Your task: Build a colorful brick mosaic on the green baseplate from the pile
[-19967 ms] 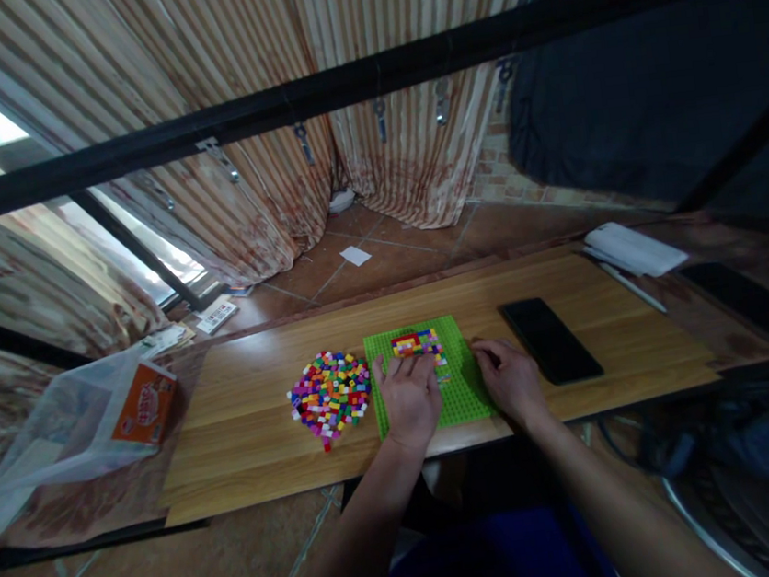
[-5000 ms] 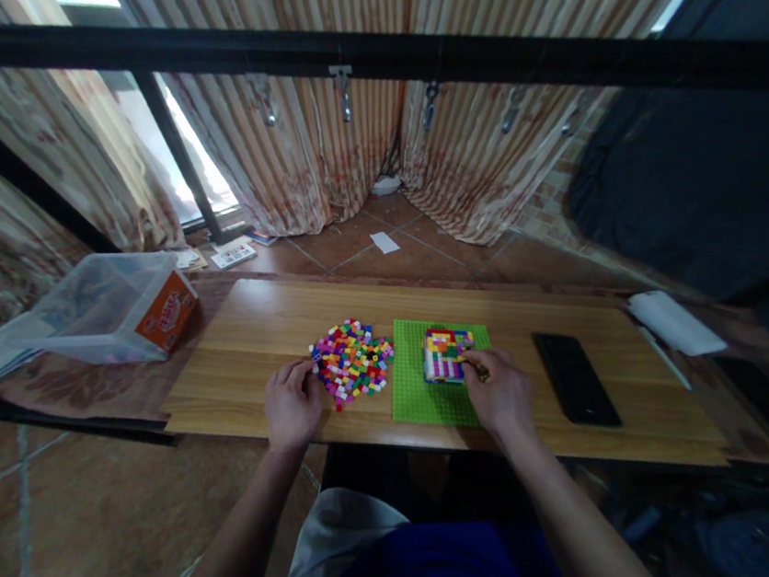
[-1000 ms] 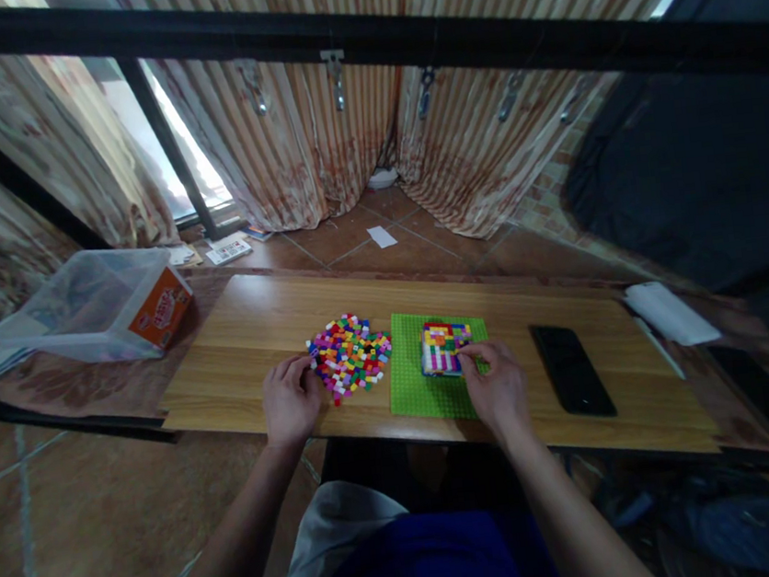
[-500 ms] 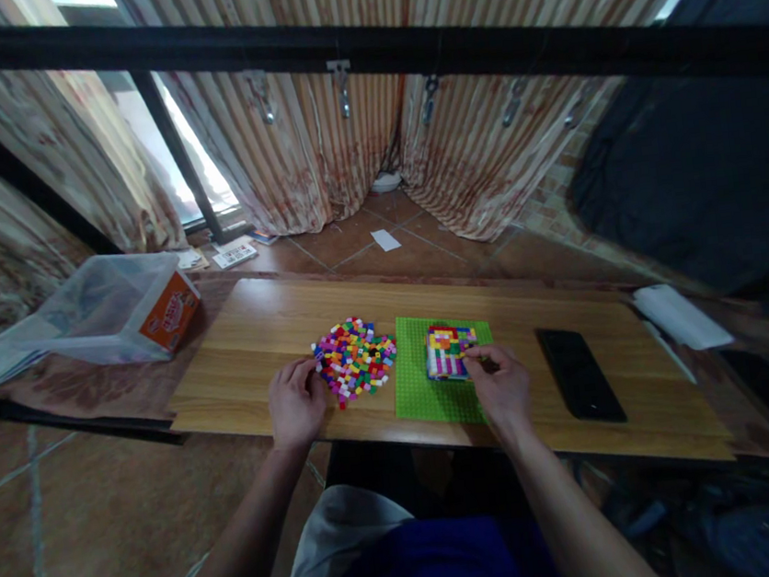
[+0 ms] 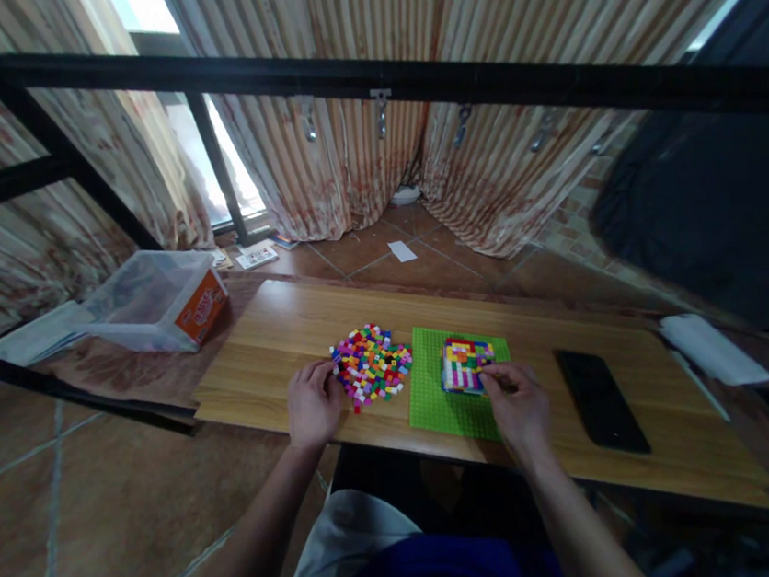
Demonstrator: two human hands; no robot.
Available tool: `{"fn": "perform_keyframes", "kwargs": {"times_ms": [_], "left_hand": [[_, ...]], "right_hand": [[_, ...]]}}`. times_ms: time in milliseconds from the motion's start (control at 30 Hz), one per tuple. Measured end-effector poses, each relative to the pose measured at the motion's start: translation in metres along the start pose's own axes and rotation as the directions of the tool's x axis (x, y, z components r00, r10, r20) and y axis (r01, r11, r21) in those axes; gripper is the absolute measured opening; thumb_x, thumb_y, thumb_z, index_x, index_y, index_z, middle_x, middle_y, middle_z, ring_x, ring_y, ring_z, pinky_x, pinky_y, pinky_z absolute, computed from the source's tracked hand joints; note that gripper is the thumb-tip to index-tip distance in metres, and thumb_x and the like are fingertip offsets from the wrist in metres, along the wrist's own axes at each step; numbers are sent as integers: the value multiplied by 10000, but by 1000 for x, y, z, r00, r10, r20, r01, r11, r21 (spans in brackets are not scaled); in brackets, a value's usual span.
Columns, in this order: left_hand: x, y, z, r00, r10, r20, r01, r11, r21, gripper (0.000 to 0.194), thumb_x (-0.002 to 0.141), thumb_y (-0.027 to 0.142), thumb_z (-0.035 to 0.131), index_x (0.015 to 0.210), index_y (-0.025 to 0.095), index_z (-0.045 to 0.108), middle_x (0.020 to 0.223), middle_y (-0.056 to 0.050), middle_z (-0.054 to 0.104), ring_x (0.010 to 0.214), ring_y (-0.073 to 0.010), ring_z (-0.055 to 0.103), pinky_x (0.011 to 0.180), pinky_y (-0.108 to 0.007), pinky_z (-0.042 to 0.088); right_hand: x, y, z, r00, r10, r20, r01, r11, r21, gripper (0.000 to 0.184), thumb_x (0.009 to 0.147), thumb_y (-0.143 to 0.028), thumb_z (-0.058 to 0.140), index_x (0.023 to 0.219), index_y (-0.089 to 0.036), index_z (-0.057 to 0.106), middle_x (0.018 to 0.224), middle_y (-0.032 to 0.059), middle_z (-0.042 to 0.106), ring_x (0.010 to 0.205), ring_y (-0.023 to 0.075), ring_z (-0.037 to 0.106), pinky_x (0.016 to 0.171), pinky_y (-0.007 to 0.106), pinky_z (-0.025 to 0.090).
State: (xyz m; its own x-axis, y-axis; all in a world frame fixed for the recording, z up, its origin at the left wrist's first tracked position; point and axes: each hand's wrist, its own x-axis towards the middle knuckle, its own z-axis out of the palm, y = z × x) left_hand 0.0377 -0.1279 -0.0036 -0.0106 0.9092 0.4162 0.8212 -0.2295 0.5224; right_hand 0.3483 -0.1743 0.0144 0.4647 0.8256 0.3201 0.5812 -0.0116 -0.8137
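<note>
On the wooden board, a loose pile of small multicoloured building bricks [image 5: 374,366] lies left of a green baseplate [image 5: 429,404]. My left hand [image 5: 314,404] rests at the pile's left edge, fingers curled together against the bricks; whatever is between the fingertips is too small to make out. A block built from coloured bricks [image 5: 463,372] stands on the baseplate, with white and pink stripes on its near part. My right hand [image 5: 519,405] is at the block's right side, thumb and fingers pinched at its edge. What they pinch is hidden.
A black phone [image 5: 602,401] lies on the board to the right. Left of the board stands a clear plastic bin [image 5: 150,301] with an orange label. A black metal bar [image 5: 332,72] with hanging clips crosses above the far side. Striped curtains [image 5: 371,170] hang behind.
The view has shifted, so everything sits a little further right and lower. Both hands stay at the same spots relative to the pile and the block.
</note>
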Motion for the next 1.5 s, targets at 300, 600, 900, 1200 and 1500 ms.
{"fn": "perform_keyframes", "kwargs": {"times_ms": [300,600,900,1200,1500], "left_hand": [[1,-1,0,1000,1,7,0,1000,-12,264,879,250,476,1003,190,702,1057,-101,714,999,-253,639,928,-420,498],[1,-2,0,1000,17,6,-17,1000,10,263,864,246,481,1005,190,696,1058,-103,711,994,-257,640,919,-420,499],[1,-3,0,1000,29,11,-29,999,16,277,870,248,472,1014,171,695,1069,-117,710,1025,-263,634,943,-425,487],[3,-3,-2,999,27,17,-28,1000,15,278,872,257,470,1003,172,701,1041,-113,713,1008,-262,634,933,-421,490],[2,-2,0,1000,-19,5,19,1000,-18,260,852,223,499,992,174,712,1045,-106,714,1021,-255,635,950,-421,489]], "right_hand": [[2,-1,-1,993,117,-23,-113,987,116,315,771,-458,639,869,-169,718,917,93,697,803,210,636,766,376,498],[14,2,11,969,234,-78,-208,945,253,450,712,-529,697,950,-146,694,832,83,715,726,191,641,706,345,506],[10,4,16,967,236,-97,-215,959,186,488,737,-579,662,950,-142,703,883,109,726,748,208,646,721,357,499],[9,0,16,978,208,-30,-206,977,59,600,796,-620,584,1139,-133,648,1025,154,717,864,250,661,791,390,499],[6,3,23,985,159,-60,-161,987,-28,625,831,-636,517,1179,-129,634,1104,189,684,975,294,637,874,451,483]]}}
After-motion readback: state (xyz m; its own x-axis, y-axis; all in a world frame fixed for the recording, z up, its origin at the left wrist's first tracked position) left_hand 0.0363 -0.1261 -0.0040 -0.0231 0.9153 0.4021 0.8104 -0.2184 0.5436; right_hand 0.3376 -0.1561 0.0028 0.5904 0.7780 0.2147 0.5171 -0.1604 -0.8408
